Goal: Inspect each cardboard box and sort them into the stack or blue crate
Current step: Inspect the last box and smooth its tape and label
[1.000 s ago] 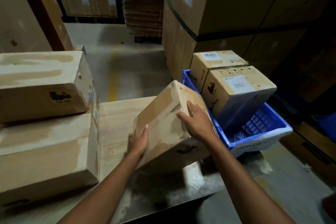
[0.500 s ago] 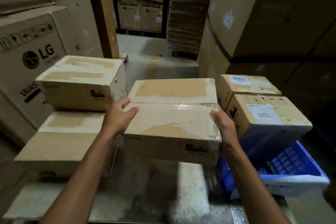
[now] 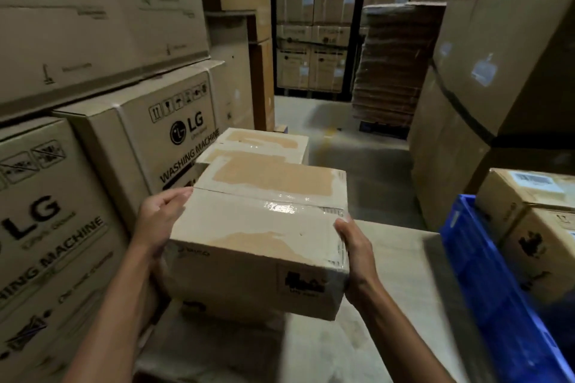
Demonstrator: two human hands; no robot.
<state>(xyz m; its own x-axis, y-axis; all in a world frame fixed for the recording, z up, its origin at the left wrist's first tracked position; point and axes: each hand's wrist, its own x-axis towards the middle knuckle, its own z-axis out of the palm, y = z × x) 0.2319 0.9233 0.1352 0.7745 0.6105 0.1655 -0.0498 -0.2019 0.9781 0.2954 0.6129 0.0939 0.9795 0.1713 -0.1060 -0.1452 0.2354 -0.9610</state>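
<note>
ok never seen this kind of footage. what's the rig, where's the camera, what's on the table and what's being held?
There is no machine here: a person works with two bare hands, and the single camera is worn on their head, looking forward and down. The left hand and the right hand grip opposite sides of a taped cardboard box, which looks lifted just off the pale table. Behind it shows another taped box of the same kind. On the right, a blue crate has two more boxes in it. Big LG washing machine cartons stand on the left.
</note>
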